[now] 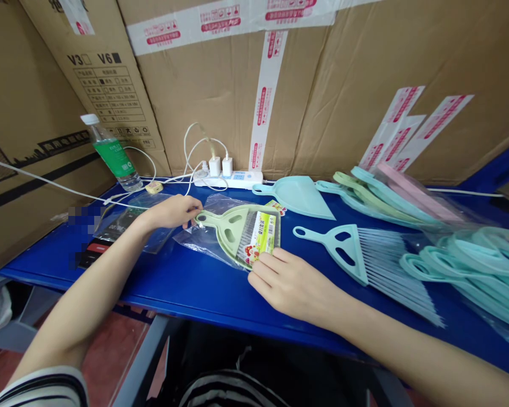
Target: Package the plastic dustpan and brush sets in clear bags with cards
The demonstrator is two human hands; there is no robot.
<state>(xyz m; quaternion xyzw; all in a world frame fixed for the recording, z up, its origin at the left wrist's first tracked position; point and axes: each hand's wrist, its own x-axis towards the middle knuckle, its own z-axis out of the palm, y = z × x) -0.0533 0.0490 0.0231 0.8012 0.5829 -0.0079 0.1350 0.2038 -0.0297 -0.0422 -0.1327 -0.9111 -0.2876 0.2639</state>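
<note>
A light green dustpan and brush set (pixel 229 233) lies on a clear plastic bag (pixel 195 240), its handle to the left. Over the bristles sits a printed label card (pixel 263 234). My left hand (pixel 176 213) is closed in a pinch at the handle's looped end. With fingers curled, my right hand (pixel 294 285) grips the near right edge of the set, just below the card; its fingertips are partly hidden. To the right lie a loose light blue brush (pixel 348 251) and, behind it, a light blue dustpan (pixel 303 195).
Blue, green and pink bagged dustpans (pixel 415 195) are piled at the back right, with more blue sets (pixel 470 271) nearer. A power strip (pixel 241 180) with cables, a water bottle (pixel 114 155) and a dark packet (pixel 119 232) stand or lie leftward. Cardboard (pixel 212 96) walls the blue table (pixel 186 294).
</note>
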